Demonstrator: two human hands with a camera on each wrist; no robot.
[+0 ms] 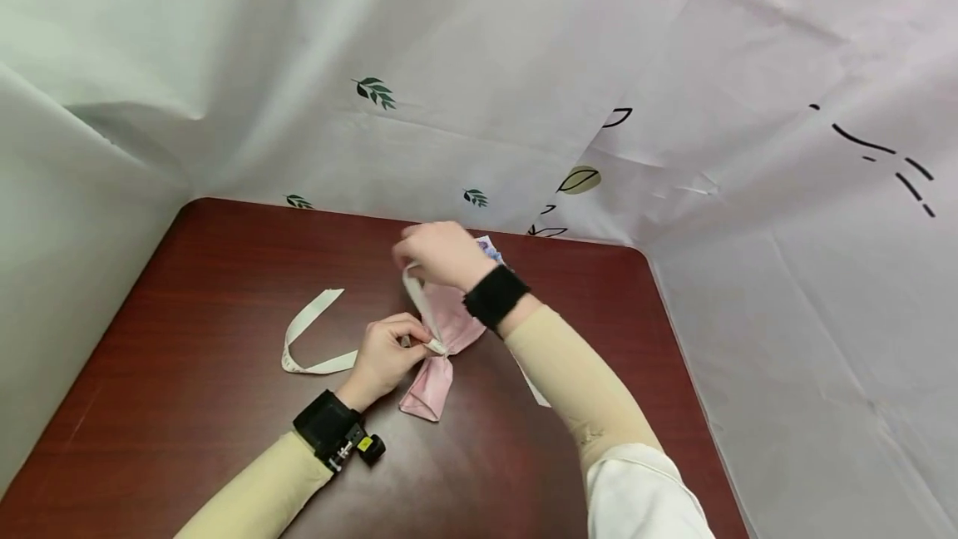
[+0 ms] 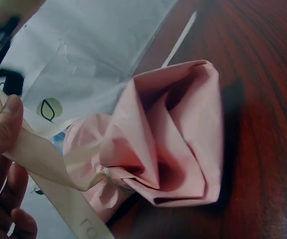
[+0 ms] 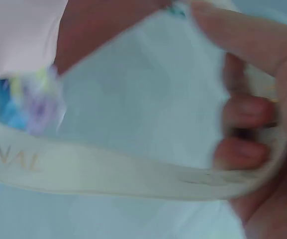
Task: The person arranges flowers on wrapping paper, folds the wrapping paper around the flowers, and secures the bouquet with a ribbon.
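Observation:
A pink paper-wrapped bundle [image 1: 428, 393] lies on the table, gathered at a narrow waist; its folded lower end opens toward the left wrist camera. Cream ribbon [image 2: 48, 164] with printed letters runs round that waist. Close beside the waist, my left hand [image 1: 383, 356] pinches the ribbon between thumb and fingers, and one long tail curls away on the table to the left. Above the bundle's far part, my right hand [image 1: 443, 254] holds another stretch of ribbon [image 3: 108, 172], its fingers curled round it. Blue and purple flower-like shapes [image 3: 36, 102] show blurred by the pink wrapping.
A dark red-brown table [image 1: 187, 273] carries everything. White patterned sheeting [image 1: 449, 65] hangs along its back and sides. A pale strip [image 1: 540, 393] lies partly under the right forearm. Both wrists wear black bands.

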